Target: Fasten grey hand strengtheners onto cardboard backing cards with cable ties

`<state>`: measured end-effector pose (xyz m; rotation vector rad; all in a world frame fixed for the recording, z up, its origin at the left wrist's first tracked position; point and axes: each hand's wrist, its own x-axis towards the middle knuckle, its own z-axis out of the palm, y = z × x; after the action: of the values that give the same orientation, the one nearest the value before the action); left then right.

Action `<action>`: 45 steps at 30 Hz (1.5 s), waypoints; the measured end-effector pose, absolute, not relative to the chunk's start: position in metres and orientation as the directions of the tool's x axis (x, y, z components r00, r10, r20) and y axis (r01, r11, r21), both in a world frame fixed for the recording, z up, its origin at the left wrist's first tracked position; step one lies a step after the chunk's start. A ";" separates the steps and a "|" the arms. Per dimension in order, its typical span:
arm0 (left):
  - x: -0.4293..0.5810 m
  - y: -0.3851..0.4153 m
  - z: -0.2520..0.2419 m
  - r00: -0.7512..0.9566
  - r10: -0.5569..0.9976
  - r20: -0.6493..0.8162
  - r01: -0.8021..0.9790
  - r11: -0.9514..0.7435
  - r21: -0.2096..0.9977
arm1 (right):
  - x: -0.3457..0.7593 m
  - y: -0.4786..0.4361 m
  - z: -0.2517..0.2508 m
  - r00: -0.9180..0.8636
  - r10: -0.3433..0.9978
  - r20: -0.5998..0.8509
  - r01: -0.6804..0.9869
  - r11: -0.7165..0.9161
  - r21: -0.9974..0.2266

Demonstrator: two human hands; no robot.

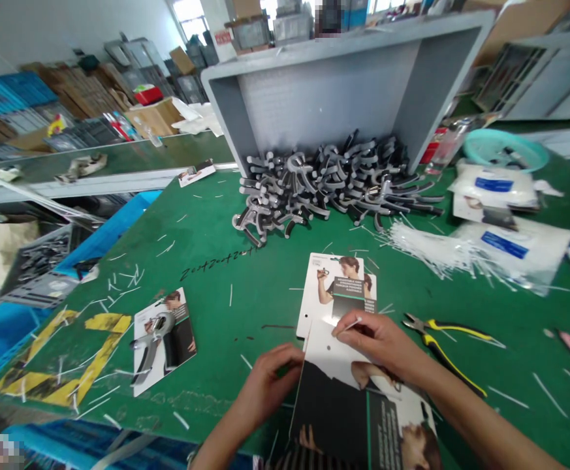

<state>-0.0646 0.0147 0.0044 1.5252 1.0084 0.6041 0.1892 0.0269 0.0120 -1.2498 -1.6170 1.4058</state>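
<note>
My left hand (273, 384) is at the left edge of a printed cardboard backing card (333, 398), fingers curled partly behind it. The card is tilted up close to me and has small holes. Over its upper part, my right hand (375, 339) pinches a thin white cable tie (350, 326) close to the holes. Just beyond lies a stack of similar cards (314, 287) on the green table. To the right rest diagonal cutters (434, 333) with yellow-and-black handles. At left, a curved grey-and-black handled tool (167, 339) lies on another card (187, 326).
A grey crate (324, 98) lies on its side, with a heap of grey-and-black handled tools (314, 183) spilling out. Loose cable ties (426, 248) spread from a plastic bag (524, 254) at right. A turquoise basin (480, 140) stands behind. Cut tie scraps litter the table (206, 261).
</note>
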 end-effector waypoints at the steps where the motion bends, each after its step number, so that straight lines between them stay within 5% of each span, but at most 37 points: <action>1: -0.072 0.010 0.006 0.549 0.818 -0.171 0.278 0.014 0.960 | 0.189 0.027 0.011 -0.338 0.935 -0.109 0.255 -0.021 -0.967; 4: -0.083 -0.002 0.007 0.594 0.782 -0.188 0.277 0.020 0.961 | 0.184 0.028 0.011 -0.352 0.930 -0.107 0.269 -0.010 -0.963; 11: -0.059 -0.004 -0.012 0.266 0.963 0.038 0.188 -0.091 0.978 | 0.164 0.024 0.015 -0.367 0.924 -0.110 0.272 -0.006 -0.962; 17: -0.050 0.000 -0.007 0.367 0.927 -0.072 0.154 0.016 0.988 | 0.166 0.017 0.009 -0.390 0.920 0.024 0.276 0.142 -0.951; 25: -0.046 -0.005 -0.003 0.227 0.940 -0.256 -0.091 0.282 0.955 | 0.166 0.016 0.012 -0.510 0.857 0.079 0.257 0.239 -0.936; 33: -0.053 -0.008 -0.005 0.288 0.924 -0.250 0.059 0.243 0.968 | 0.164 0.013 0.010 -0.466 0.883 0.064 0.244 0.197 -0.949; 45: -0.045 0.008 0.020 0.206 0.919 -0.337 -0.226 0.380 0.897 | 0.158 0.025 0.027 -0.446 0.885 0.132 0.308 0.290 -0.906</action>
<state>-0.0451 0.0083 0.0201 0.8236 1.0561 0.9378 0.1579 0.0254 0.0271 -1.0656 -1.9103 1.1343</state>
